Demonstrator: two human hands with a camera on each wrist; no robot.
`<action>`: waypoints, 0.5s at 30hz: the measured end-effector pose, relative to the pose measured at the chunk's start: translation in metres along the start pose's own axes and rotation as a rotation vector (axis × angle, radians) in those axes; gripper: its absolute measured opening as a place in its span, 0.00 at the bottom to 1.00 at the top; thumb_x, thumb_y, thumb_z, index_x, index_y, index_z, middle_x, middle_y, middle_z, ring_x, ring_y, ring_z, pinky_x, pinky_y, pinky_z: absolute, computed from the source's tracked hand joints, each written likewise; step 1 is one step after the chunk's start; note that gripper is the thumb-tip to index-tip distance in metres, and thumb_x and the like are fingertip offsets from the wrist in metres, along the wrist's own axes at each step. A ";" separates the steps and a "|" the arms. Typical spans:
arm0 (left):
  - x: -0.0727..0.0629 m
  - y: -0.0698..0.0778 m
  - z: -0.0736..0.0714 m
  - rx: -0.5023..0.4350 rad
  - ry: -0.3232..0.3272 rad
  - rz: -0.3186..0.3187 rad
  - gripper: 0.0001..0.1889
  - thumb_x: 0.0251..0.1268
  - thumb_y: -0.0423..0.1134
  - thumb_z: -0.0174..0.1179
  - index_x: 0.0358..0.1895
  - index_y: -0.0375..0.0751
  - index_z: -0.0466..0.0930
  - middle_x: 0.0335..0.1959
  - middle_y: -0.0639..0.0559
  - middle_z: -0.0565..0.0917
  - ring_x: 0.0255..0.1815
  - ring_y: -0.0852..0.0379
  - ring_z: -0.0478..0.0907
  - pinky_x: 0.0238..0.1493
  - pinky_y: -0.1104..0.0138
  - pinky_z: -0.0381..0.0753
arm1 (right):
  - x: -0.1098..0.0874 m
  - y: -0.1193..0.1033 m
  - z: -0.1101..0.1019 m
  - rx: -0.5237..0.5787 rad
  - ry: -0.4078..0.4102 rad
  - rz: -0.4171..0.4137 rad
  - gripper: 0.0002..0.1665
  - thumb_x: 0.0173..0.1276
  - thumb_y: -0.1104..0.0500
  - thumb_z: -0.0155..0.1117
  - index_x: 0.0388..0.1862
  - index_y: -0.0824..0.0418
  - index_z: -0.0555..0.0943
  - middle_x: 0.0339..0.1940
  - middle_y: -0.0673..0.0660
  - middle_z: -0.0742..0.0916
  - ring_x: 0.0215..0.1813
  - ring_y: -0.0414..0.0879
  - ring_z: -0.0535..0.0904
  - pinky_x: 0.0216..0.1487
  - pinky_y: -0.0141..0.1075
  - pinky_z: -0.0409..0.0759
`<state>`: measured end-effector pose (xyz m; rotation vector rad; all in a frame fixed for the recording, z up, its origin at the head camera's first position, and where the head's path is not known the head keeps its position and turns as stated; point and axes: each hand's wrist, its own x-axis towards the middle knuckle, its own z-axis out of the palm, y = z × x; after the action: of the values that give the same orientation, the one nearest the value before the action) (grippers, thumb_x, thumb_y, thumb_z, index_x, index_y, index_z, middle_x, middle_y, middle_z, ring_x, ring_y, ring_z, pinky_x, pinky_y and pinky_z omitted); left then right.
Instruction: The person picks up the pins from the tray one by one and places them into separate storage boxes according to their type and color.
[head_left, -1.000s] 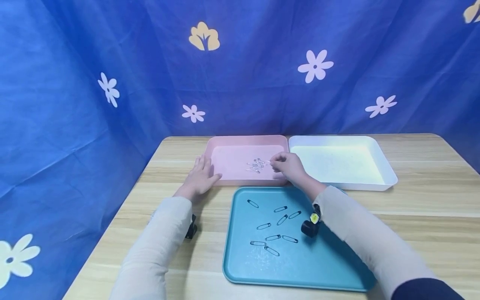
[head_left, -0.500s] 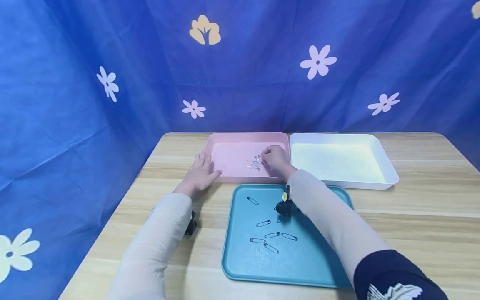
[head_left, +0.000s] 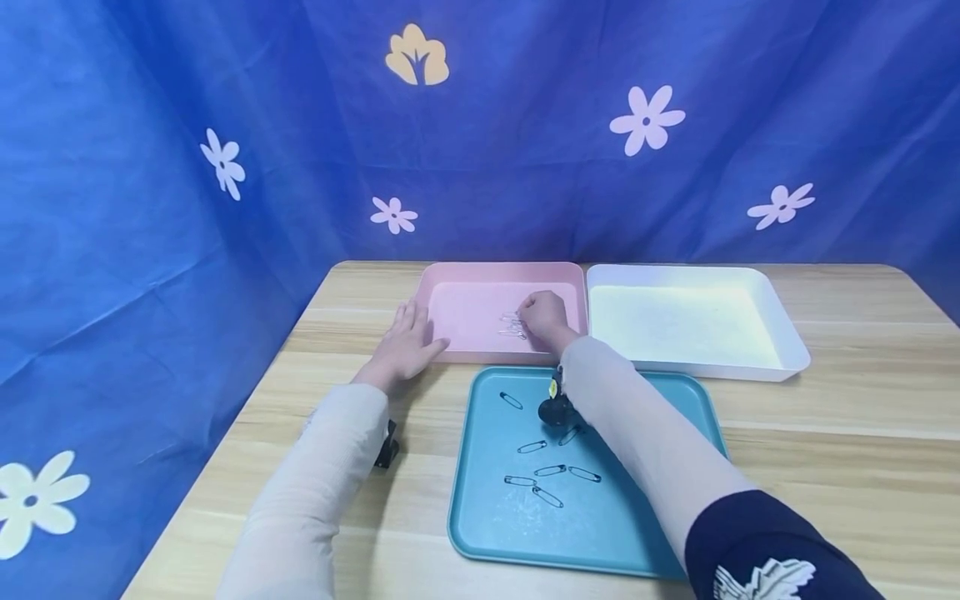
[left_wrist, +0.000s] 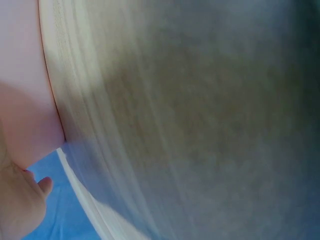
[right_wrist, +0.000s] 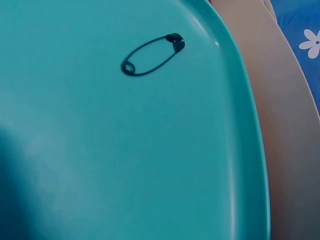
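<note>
My right hand [head_left: 546, 319] reaches into the pink tray [head_left: 457, 354], fingers curled over a small cluster of silver safety pins [head_left: 512, 325]. Its fingertips seem to pinch one pin, though the hand partly hides them. My left hand [head_left: 405, 346] rests with fingers spread at the pink tray's left front corner, touching its edge. In the left wrist view, part of the left hand [left_wrist: 22, 205] shows beside the pink tray's wall [left_wrist: 25, 110]. Several black safety pins [head_left: 550, 471] lie scattered on the teal tray [head_left: 495, 533]; one black safety pin [right_wrist: 150, 56] shows close in the right wrist view.
A white tray [head_left: 783, 354] stands right of the pink one. All the trays sit on a wooden table [head_left: 847, 467]. Behind it hangs a blue curtain [head_left: 525, 167] with flower prints. My right forearm [head_left: 652, 433] passes over the teal tray.
My right hand has moved left, from the pink tray's right side into the silver pins, which now lie differently. The left hand stays at the tray's corner. The head view has shifted slightly.
</note>
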<state>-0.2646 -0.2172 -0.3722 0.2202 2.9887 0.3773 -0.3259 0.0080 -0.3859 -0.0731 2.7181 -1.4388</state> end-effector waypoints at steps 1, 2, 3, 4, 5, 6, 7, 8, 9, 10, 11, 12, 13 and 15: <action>0.000 0.000 0.000 -0.001 0.000 -0.001 0.41 0.61 0.58 0.39 0.65 0.31 0.37 0.66 0.35 0.34 0.65 0.41 0.28 0.61 0.49 0.39 | 0.000 0.000 0.000 -0.008 0.003 0.001 0.08 0.53 0.68 0.54 0.26 0.66 0.81 0.24 0.55 0.81 0.35 0.47 0.74 0.45 0.36 0.71; 0.000 0.001 0.000 -0.001 0.000 -0.002 0.41 0.61 0.58 0.39 0.66 0.31 0.37 0.66 0.35 0.34 0.65 0.41 0.28 0.61 0.49 0.39 | 0.000 -0.001 0.000 -0.015 0.006 0.001 0.08 0.53 0.68 0.54 0.26 0.66 0.81 0.23 0.56 0.81 0.35 0.47 0.74 0.44 0.35 0.71; 0.000 0.001 0.000 -0.004 -0.001 -0.004 0.41 0.61 0.58 0.39 0.66 0.31 0.37 0.66 0.35 0.34 0.65 0.42 0.28 0.61 0.49 0.39 | 0.000 -0.001 0.000 -0.018 0.008 0.001 0.08 0.53 0.68 0.54 0.26 0.66 0.81 0.23 0.56 0.81 0.34 0.48 0.75 0.44 0.35 0.71; 0.000 0.001 0.000 -0.005 -0.003 -0.006 0.41 0.61 0.58 0.39 0.66 0.31 0.37 0.66 0.36 0.34 0.65 0.42 0.27 0.61 0.49 0.39 | 0.000 -0.002 0.000 -0.019 0.010 0.003 0.08 0.52 0.68 0.53 0.26 0.65 0.81 0.23 0.56 0.81 0.34 0.48 0.75 0.43 0.35 0.72; 0.000 0.002 0.000 -0.006 -0.003 -0.006 0.41 0.61 0.58 0.39 0.66 0.31 0.37 0.66 0.36 0.34 0.65 0.42 0.27 0.61 0.49 0.39 | 0.000 -0.002 0.000 -0.023 0.012 0.002 0.08 0.52 0.68 0.53 0.26 0.65 0.81 0.23 0.56 0.81 0.34 0.48 0.75 0.43 0.35 0.72; 0.000 0.002 -0.001 -0.007 -0.003 -0.006 0.41 0.61 0.58 0.39 0.66 0.31 0.37 0.66 0.35 0.34 0.65 0.42 0.27 0.61 0.49 0.39 | 0.001 -0.002 -0.001 -0.029 0.017 -0.001 0.09 0.52 0.69 0.53 0.26 0.65 0.81 0.23 0.56 0.82 0.35 0.48 0.75 0.43 0.35 0.72; 0.000 0.002 -0.001 -0.008 -0.003 -0.006 0.41 0.61 0.58 0.39 0.66 0.31 0.37 0.66 0.35 0.33 0.65 0.42 0.27 0.61 0.49 0.38 | 0.001 -0.002 -0.001 -0.036 0.020 -0.003 0.09 0.52 0.68 0.52 0.26 0.65 0.81 0.24 0.56 0.82 0.35 0.48 0.75 0.43 0.35 0.72; 0.000 0.002 -0.001 -0.009 -0.002 -0.006 0.41 0.61 0.58 0.39 0.66 0.31 0.37 0.66 0.35 0.34 0.65 0.42 0.27 0.61 0.49 0.38 | 0.001 -0.002 -0.001 -0.046 0.025 -0.006 0.10 0.52 0.68 0.51 0.26 0.65 0.81 0.25 0.56 0.82 0.36 0.48 0.75 0.44 0.35 0.72; -0.001 0.002 -0.001 -0.009 -0.001 -0.006 0.41 0.61 0.58 0.39 0.66 0.31 0.37 0.66 0.35 0.34 0.65 0.42 0.27 0.61 0.49 0.38 | 0.002 -0.002 -0.001 -0.053 0.030 -0.008 0.10 0.52 0.68 0.51 0.26 0.65 0.81 0.26 0.56 0.82 0.36 0.47 0.75 0.44 0.35 0.71; -0.001 0.002 -0.001 -0.009 0.000 -0.005 0.41 0.61 0.58 0.39 0.66 0.31 0.37 0.66 0.35 0.34 0.65 0.42 0.27 0.61 0.49 0.38 | 0.003 -0.001 -0.002 -0.058 0.033 -0.009 0.10 0.52 0.68 0.51 0.26 0.64 0.81 0.27 0.56 0.83 0.36 0.47 0.75 0.44 0.35 0.72; -0.001 0.002 -0.002 -0.010 0.002 -0.005 0.41 0.61 0.58 0.39 0.66 0.31 0.37 0.66 0.35 0.34 0.65 0.42 0.28 0.61 0.49 0.39 | 0.003 -0.001 -0.002 -0.063 0.034 -0.012 0.10 0.53 0.68 0.50 0.26 0.64 0.81 0.28 0.56 0.83 0.36 0.47 0.75 0.43 0.35 0.72; -0.001 0.002 -0.002 -0.012 0.000 -0.006 0.41 0.61 0.58 0.39 0.66 0.31 0.37 0.66 0.35 0.34 0.65 0.42 0.28 0.61 0.49 0.39 | 0.004 0.000 -0.003 -0.062 0.034 -0.013 0.10 0.53 0.67 0.50 0.26 0.64 0.81 0.28 0.56 0.83 0.36 0.47 0.75 0.43 0.35 0.72; -0.001 0.002 -0.002 -0.013 -0.001 -0.007 0.41 0.61 0.58 0.39 0.66 0.31 0.37 0.66 0.35 0.34 0.65 0.42 0.28 0.61 0.49 0.39 | 0.004 0.001 -0.003 -0.060 0.032 -0.011 0.10 0.53 0.67 0.50 0.26 0.64 0.81 0.29 0.56 0.83 0.36 0.48 0.75 0.42 0.35 0.72; -0.001 0.003 -0.002 -0.014 -0.004 -0.009 0.41 0.61 0.58 0.39 0.66 0.31 0.36 0.66 0.36 0.33 0.65 0.42 0.28 0.61 0.49 0.39 | 0.004 0.002 -0.004 -0.049 0.030 -0.009 0.10 0.53 0.67 0.50 0.26 0.65 0.81 0.29 0.56 0.82 0.36 0.48 0.75 0.41 0.35 0.72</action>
<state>-0.2632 -0.2153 -0.3695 0.2055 2.9815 0.3967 -0.3299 0.0127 -0.3857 -0.0673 2.7808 -1.3864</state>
